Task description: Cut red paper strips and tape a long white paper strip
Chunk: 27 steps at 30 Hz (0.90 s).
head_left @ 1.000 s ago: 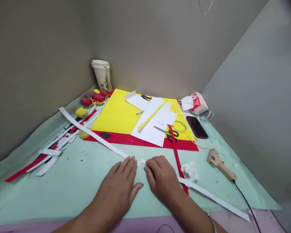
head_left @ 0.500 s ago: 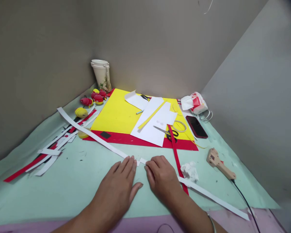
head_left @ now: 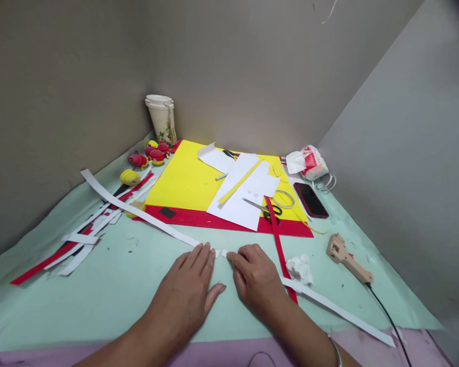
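My left hand (head_left: 189, 290) lies flat on the green mat, fingers stretched out, with its fingertips on the near end of a long white paper strip (head_left: 137, 211) that runs off to the far left. My right hand (head_left: 254, 278) rests beside it with fingers curled down, pressing the end of a second white strip (head_left: 336, 311) that runs to the right. The two strip ends almost meet between my hands. A red strip (head_left: 277, 234) passes under the right-hand white strip.
Yellow foam sheet (head_left: 187, 178) on a red one, with white paper and scissors (head_left: 265, 209). A glue gun (head_left: 346, 257), crumpled tissue (head_left: 300, 269), phone (head_left: 310, 200), tissue pack (head_left: 308, 162), a cup (head_left: 161, 118), coiled paper balls (head_left: 153, 155) and loose strips (head_left: 76, 239) lie around.
The far end of the left white strip has swung a little further left. My hands have barely shifted.
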Available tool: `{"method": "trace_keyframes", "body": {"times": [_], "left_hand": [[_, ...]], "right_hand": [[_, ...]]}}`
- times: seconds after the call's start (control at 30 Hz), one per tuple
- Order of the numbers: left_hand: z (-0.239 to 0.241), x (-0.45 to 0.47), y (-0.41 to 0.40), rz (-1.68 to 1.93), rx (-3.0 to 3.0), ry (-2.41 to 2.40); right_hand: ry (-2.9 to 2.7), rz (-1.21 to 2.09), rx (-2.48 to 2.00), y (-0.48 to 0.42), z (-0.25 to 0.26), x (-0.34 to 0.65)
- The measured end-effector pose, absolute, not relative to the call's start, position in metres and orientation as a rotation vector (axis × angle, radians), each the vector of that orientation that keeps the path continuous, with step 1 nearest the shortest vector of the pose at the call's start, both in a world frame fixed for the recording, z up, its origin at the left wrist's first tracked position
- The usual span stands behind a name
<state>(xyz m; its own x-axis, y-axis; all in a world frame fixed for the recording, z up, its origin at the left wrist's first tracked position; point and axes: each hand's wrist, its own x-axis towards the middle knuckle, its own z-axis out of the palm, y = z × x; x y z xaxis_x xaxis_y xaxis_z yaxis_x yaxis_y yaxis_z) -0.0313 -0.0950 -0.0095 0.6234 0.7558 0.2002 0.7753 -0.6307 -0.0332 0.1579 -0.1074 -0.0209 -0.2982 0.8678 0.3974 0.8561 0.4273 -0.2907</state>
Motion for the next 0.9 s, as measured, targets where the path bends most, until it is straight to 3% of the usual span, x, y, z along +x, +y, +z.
{"method": "trace_keyframes", "body": {"times": [0.9], "left_hand": [[-0.0105,-0.0321,-0.0935,-0.334,-2.787,-1.262]], "right_hand": [[-2.249,0.055,-1.359,-0.1069,-0.0172,0.1575]]}}
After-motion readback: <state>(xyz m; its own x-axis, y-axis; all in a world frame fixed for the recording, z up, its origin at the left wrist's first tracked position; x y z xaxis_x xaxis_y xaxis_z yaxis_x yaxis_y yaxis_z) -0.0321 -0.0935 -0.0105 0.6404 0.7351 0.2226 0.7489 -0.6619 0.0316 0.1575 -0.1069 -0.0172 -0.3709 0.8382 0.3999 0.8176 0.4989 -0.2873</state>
